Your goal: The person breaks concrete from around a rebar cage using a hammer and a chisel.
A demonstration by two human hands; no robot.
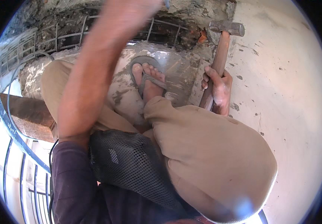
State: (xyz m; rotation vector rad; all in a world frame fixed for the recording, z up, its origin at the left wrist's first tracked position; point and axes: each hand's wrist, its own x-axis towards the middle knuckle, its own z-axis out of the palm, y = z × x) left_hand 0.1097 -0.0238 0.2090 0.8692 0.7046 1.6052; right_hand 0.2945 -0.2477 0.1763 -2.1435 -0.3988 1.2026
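Note:
At the right, my right hand [222, 89] is closed round the wooden handle of a hammer [220, 54]. The hammer stands nearly upright, its steel head up beside the wall. My left arm reaches up across the picture to the broken concrete. Smeared by motion, my left hand [136, 5] is cut off by the upper edge and its fingers do not show. A small bluish-grey piece of something [167, 3] shows just beside it; I cannot make out what it is or whether I hold it.
Bare steel bars [82, 31] run along a rough concrete cavity [168, 31]. My sandalled foot [151, 74] rests on a dusty surface below it. A pale wall [288, 82] rises at the right. A wooden beam [30, 115] and a curved metal railing [17, 130] are at the left.

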